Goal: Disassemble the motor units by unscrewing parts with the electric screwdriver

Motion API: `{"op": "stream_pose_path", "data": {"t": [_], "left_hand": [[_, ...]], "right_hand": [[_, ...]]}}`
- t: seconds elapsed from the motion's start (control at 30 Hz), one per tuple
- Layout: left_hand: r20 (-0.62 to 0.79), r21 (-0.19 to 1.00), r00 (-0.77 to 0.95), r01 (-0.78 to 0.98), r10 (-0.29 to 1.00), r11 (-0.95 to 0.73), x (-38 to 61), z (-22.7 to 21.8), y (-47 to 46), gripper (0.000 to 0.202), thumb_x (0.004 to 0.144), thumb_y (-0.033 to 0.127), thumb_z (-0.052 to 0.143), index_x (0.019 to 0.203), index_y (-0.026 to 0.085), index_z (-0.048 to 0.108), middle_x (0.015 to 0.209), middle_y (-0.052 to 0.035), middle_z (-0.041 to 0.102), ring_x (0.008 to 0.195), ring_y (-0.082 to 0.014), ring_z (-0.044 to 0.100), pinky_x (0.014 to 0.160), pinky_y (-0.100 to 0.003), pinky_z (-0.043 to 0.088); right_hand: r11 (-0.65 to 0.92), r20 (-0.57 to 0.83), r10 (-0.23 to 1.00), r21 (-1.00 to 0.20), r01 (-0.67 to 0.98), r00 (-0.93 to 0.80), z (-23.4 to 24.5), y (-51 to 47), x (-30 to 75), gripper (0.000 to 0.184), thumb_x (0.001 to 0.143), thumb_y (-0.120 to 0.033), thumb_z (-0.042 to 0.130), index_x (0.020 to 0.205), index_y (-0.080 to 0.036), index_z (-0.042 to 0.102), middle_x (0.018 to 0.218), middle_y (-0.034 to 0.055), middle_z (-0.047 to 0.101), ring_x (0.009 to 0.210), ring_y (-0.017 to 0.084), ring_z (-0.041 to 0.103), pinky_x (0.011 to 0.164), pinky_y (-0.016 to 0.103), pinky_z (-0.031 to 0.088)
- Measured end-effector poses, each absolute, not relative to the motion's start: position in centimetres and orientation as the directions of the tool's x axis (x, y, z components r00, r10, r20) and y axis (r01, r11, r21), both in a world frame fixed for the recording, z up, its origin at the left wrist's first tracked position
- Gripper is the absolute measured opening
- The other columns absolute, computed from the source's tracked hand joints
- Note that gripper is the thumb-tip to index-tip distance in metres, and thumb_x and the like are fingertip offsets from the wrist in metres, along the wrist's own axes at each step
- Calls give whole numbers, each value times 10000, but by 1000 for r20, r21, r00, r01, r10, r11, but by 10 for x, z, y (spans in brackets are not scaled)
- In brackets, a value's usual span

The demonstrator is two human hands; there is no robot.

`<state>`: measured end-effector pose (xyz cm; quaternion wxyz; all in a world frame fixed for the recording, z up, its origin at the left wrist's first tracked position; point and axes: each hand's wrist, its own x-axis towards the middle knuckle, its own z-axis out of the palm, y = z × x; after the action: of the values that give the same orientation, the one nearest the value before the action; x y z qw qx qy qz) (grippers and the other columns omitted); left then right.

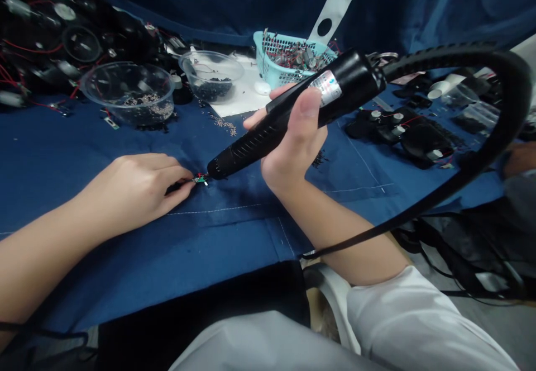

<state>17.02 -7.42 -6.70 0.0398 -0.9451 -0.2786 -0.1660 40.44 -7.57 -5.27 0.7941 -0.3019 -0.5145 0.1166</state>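
My right hand (288, 142) is wrapped round a black electric screwdriver (293, 117) whose thick black cable (494, 136) loops off to the right. Its tip points down and left onto a tiny green and red part (201, 179) lying on the blue cloth (125, 248). My left hand (138, 186) rests on the cloth with its fingers pinched on that small part, holding it under the tip.
Two clear plastic bowls (129, 91) (211, 75) with small screws stand at the back left. A teal basket (288, 58) of parts sits behind the tool. Black parts with red wires lie at the far left (50, 41) and right (402, 131). Loose screws (226, 125) dot the cloth.
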Motion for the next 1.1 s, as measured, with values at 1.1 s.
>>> {"op": "stream_pose_path", "data": {"t": [1.1], "left_hand": [[397, -45, 823, 460, 406, -887, 173, -72, -74, 305, 1077, 294, 508, 938, 177, 753, 803, -43, 732, 731, -212, 704, 672, -345, 496]], "right_hand": [[791, 753, 529, -605, 95, 391, -48, -84, 404, 526, 1013, -618, 582, 695, -213, 689, 647, -8, 679, 624, 110, 656, 609, 281, 532]]}}
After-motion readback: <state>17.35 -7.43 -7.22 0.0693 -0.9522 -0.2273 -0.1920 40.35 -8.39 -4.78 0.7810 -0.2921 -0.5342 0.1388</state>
